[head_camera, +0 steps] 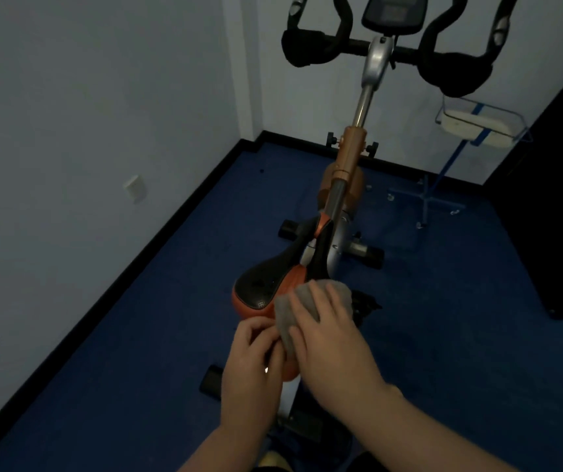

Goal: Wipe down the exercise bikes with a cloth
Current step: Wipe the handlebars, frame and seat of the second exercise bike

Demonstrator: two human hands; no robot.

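Flanking bike [348, 172]: wall socket [134, 188] | wheeled stand [443, 165] | dark cabinet [552, 199]

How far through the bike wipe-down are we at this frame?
Done: nothing can be confirmed; the dim picture shows no visible wiped-versus-unwiped difference. In hand: the right hand presses the grey cloth flat on the rear of the saddle, while the left hand grips the saddle's back edge. Apparently left: the handlebars, console and frame post, which nothing is touching. Only one bike is in view.
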